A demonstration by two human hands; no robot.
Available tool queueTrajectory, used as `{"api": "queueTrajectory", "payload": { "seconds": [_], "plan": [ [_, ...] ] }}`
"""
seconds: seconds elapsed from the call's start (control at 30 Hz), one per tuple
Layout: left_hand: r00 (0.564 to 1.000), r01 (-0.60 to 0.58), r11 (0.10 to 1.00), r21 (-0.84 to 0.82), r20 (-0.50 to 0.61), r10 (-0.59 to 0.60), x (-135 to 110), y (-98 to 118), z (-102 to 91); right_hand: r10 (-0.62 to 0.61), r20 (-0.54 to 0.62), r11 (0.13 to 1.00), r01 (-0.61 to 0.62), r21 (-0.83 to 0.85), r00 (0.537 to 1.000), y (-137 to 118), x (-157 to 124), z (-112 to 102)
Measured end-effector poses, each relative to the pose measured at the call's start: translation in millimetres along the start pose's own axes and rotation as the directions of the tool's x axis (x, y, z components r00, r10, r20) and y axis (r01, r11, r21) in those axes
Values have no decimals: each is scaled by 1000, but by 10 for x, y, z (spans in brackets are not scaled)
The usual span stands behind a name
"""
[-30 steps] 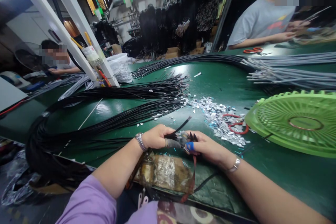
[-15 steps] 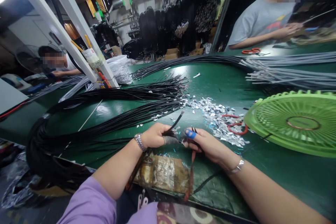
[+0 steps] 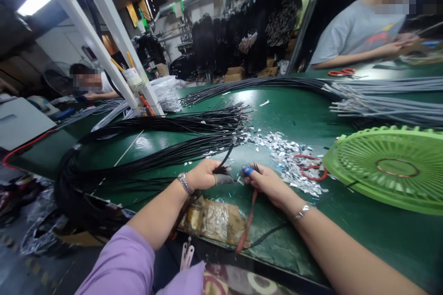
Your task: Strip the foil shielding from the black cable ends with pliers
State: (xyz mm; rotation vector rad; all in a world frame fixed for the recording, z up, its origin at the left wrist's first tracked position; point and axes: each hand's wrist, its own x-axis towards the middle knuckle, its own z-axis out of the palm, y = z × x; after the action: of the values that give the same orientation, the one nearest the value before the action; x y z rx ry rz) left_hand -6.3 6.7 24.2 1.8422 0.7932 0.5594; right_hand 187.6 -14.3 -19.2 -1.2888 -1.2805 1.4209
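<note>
Left hand (image 3: 204, 175) closed round black cables (image 3: 228, 152); right hand (image 3: 267, 180) curled narrow, cannot tell on what

The view comes from the person's head, above the near edge of the counter (image 3: 290, 101), looking forward and down across the top. It is close in: the left fingers (image 3: 223, 179) and right fingers (image 3: 248, 170) sit a little below mid-frame, with the lap (image 3: 211, 285) at the bottom. Past the counter's far edge it reaches up to a ceiling lamp (image 3: 39, 0). The frame is tilted: the near edge slopes down rightward and the white posts (image 3: 113, 18) lean left.
</note>
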Motion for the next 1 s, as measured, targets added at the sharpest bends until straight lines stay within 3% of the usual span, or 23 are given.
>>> {"api": "queueTrajectory", "payload": {
  "seconds": [0.17, 0.33, 0.43, 0.53, 0.6, 0.67, 0.73, 0.87, 1.0],
  "plan": [
    [980, -4, 991, -137, -195, -23, -328, 408, -143, -20, 92, 992, 31, -121, 996, 75, 37, -14],
    [900, -99, 961, -257, -436, -24, -1180, 791, -226, -114, 205, 939, 172, -296, 972, 12, -52, -46],
    [870, 3, 953, -302, -469, -152, -1784, 806, -54, -190, 310, 867, 307, -392, 932, -62, -164, -34],
    [822, 118, 920, -374, -483, -302, -2254, 631, 295, -245, 405, 802, 419, -425, 881, -68, -250, 21],
    [751, 149, 896, -418, -541, -377, -2449, 444, 557, -263, 467, 794, 464, -392, 844, -52, -322, 92],
    [666, 129, 884, -449, -621, -413, -2555, 249, 783, -246, 550, 811, 481, -335, 798, -50, -448, 194],
    [613, 95, 873, -479, -662, -430, -2584, 85, 942, -118, 680, 844, 434, -316, 724, -63, -635, 325],
    [637, 77, 855, -513, -635, -438, -2483, -103, 1065, 48, 755, 928, 250, -275, 654, 6, -1037, 632],
    [664, 69, 842, -536, -605, -439, -2312, -188, 1069, 189, 611, 972, -59, -227, 769, 272, -1209, 879]
  ]
}}
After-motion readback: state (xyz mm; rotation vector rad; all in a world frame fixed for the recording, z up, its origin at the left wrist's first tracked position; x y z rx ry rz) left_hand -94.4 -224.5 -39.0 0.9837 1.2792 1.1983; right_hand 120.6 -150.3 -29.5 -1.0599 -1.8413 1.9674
